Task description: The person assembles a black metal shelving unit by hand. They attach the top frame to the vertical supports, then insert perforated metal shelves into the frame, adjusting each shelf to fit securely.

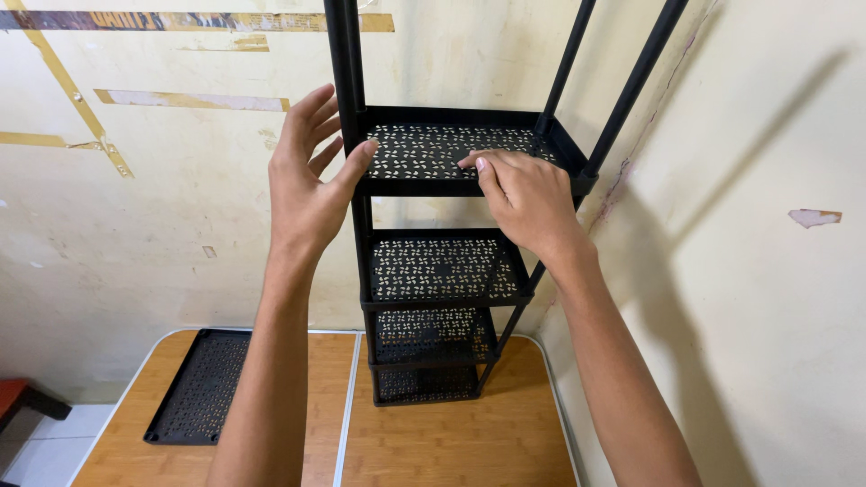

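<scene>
A tall black shelf rack (433, 271) with perforated trays stands on a wooden table in a wall corner. My right hand (525, 200) lies flat on the top perforated tray (424, 149), fingers spread toward its middle. My left hand (308, 180) is open beside the rack's front left pole (344, 63), with the thumb touching the tray's left front corner. Neither hand grips anything. Two more poles rise at the back right of the top tray.
A loose black perforated tray (200, 386) lies on the left half of the wooden table (451, 442). Yellowish walls close in behind and on the right. A red-brown stool edge (13, 397) shows at the lower left on the tiled floor.
</scene>
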